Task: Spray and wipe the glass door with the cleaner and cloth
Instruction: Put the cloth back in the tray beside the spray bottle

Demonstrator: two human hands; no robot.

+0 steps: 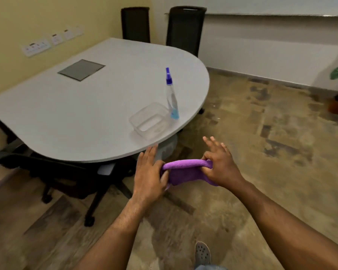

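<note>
This is a small office meeting room. A grey table (76,106) with one rounded end stands against a pale yellow wall, and a closed cable hatch (81,69) is set flush into its top near the wall edge. Black mesh-backed chairs (185,28) stand at the far edge (another, on castors, is tucked under the near edge). A row of wall sockets (51,40) runs above the table.

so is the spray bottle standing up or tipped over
Upright: the spray bottle stands on its base on the table, beside the clear container, blue nozzle on top.
</note>
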